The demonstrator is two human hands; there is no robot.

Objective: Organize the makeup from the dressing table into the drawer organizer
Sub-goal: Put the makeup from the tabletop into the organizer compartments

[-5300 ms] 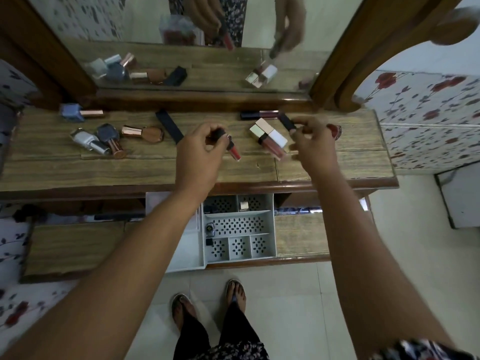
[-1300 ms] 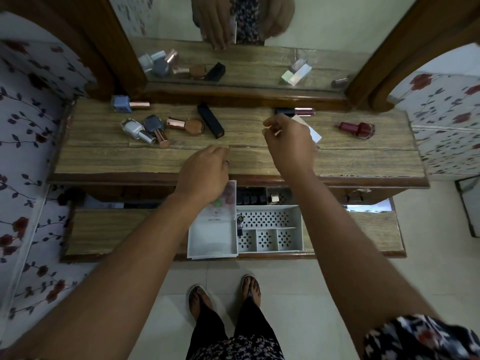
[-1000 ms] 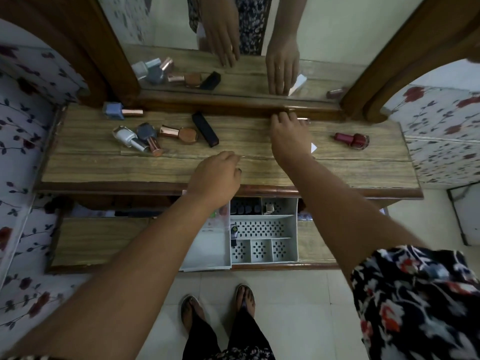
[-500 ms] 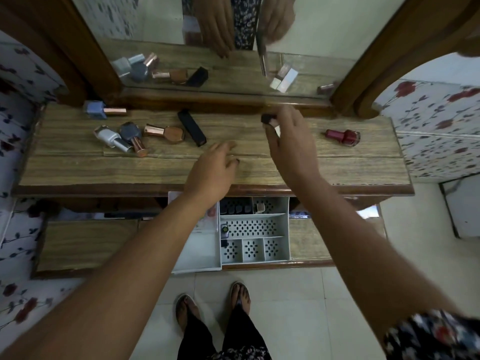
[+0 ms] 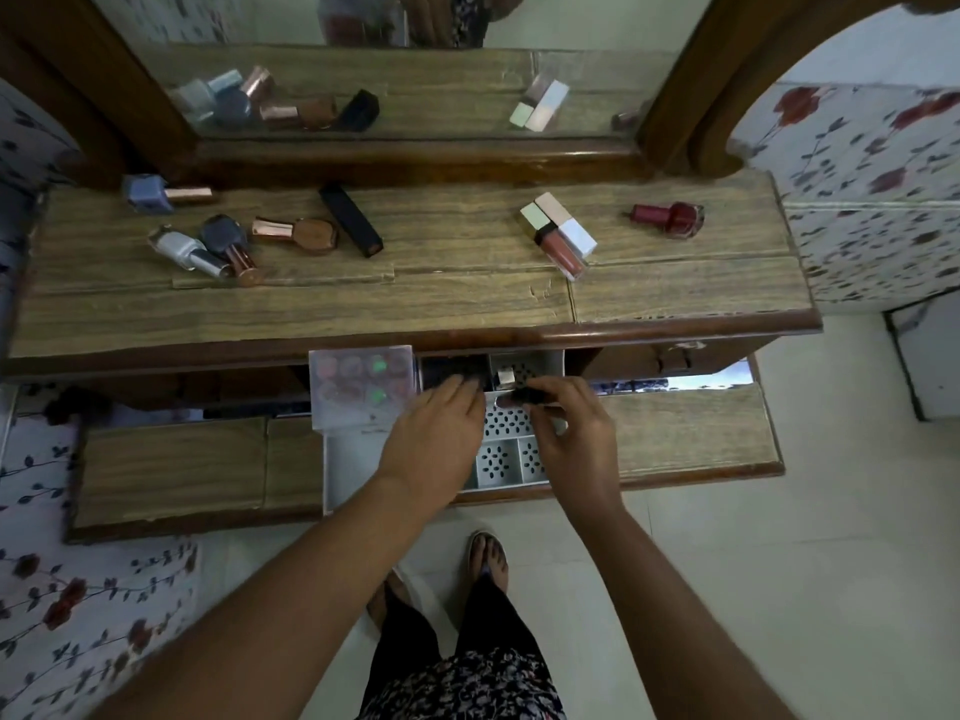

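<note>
The white perforated drawer organizer (image 5: pixel 501 462) sits in the open drawer below the dressing table (image 5: pixel 415 304). Over it, my right hand (image 5: pixel 563 428) is shut on a dark lip gloss tube (image 5: pixel 524 396) lying crosswise above the organizer's middle compartment. My left hand (image 5: pixel 439 439) hovers beside it, fingers loosely apart, reaching toward the back compartment; I see nothing in it. On the tabletop lie two pale-capped lip glosses (image 5: pixel 558 233), a red nail polish (image 5: pixel 670 218), a black lipstick (image 5: pixel 350 219) and several nail polish bottles (image 5: pixel 223 241) at the left.
A clear eyeshadow palette (image 5: pixel 361 389) rests on the drawer's left part. The mirror (image 5: pixel 395 70) stands behind the tabletop. The drawer front (image 5: pixel 691 433) sticks out toward me. My feet (image 5: pixel 485 553) are on the tiled floor below.
My right hand lifted the dark tube off the tabletop and carried it down over the organizer. My left hand dropped from the table edge to the drawer.
</note>
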